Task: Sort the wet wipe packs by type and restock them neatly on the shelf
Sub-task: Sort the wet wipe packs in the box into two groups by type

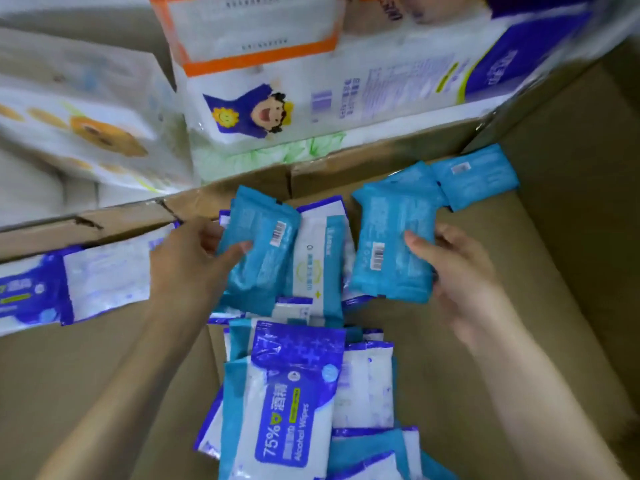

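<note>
With left hand and right hand each clasping a teal pack, stack both squarely by the far-right teal packs.

both hands gripping blue wipe packs, cardboard box

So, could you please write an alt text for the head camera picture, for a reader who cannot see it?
Over a cardboard box, the left hand grips a light blue wipe pack and the right hand grips a second light blue pack, barcodes facing up. Blue-and-white alcohol wipe packs lie piled nearer the camera. Large printed packages stand behind the box.
</note>
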